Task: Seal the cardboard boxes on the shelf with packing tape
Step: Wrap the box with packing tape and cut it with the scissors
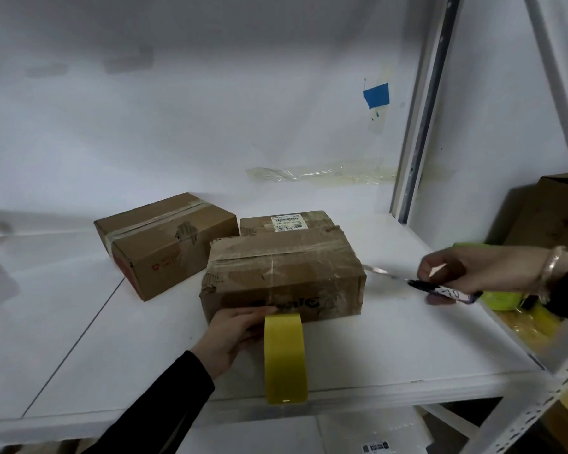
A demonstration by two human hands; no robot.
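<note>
Three brown cardboard boxes stand on the white shelf (112, 355). The near box (286, 267) has worn clear tape across its top. Directly behind it is a box with a white label (289, 221), and a taped box (164, 244) lies to the left. My left hand (233, 335) grips a yellow packing tape roll (286, 355), held upright against the near box's front face. My right hand (473, 270) holds scissors (391, 275) by their black handles. The blades point left at the near box's right end, a little apart from it.
A grey metal upright (420, 126) rises at the shelf's back right corner. Beyond it sit another cardboard box (551, 217) and a yellow-green bundle (502, 299) under my right hand. Blue tape (376, 95) and clear tape scraps (309, 173) stick to the wall.
</note>
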